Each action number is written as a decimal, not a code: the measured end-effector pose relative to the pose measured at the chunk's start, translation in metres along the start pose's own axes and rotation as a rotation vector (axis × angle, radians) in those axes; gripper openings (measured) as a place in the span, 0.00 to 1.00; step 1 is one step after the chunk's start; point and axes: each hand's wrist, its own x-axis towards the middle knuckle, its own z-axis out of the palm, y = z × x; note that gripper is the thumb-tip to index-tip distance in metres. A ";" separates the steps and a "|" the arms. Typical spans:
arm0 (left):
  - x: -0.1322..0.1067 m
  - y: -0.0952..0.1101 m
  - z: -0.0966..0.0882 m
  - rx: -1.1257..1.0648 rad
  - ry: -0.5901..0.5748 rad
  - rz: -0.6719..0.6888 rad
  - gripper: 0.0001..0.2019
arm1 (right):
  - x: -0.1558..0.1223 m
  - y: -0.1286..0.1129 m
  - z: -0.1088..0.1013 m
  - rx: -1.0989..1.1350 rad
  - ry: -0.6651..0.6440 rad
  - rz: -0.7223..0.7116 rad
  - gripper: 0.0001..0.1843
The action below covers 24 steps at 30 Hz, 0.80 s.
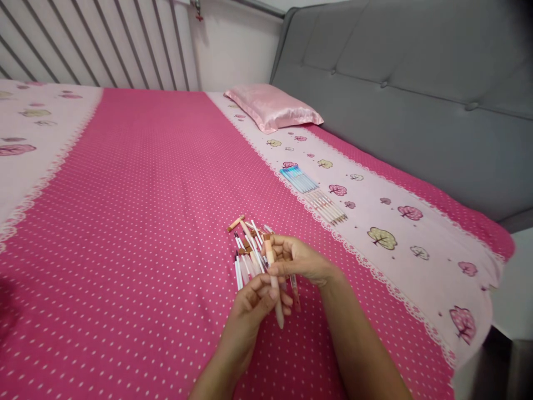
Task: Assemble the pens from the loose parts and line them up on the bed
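Both hands hold one pale pen (278, 311), which has a brown and peach upper end and a tapered lower end. My left hand (255, 300) grips its lower half between thumb and fingers. Higher up, my right hand (300, 261) pinches the same pen just below the peach part. Behind the hands lies a loose pile of pens (245, 261), mixed white, pale pink and brown-ended, some with dark tips. The fingers cover part of this pile. Farther right, blue pens (297, 179) and beige pens (327, 206) lie side by side in a neat row.
A pink polka-dot bedspread (145, 222) with pale tree-print bands covers the bed. At the far end rests a pink satin pillow (275, 105). A grey padded headboard (408, 94) rises along the right, and a white radiator (104, 44) stands at the back left.
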 end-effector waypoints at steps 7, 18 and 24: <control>0.001 0.002 0.000 -0.056 -0.020 -0.004 0.12 | -0.002 -0.002 -0.003 0.028 -0.035 -0.061 0.24; -0.002 0.003 0.000 -0.073 -0.066 -0.032 0.12 | -0.003 0.001 -0.006 0.053 -0.083 -0.049 0.24; -0.002 0.005 0.002 -0.057 -0.058 -0.034 0.12 | -0.002 0.000 -0.004 -0.039 -0.002 -0.038 0.23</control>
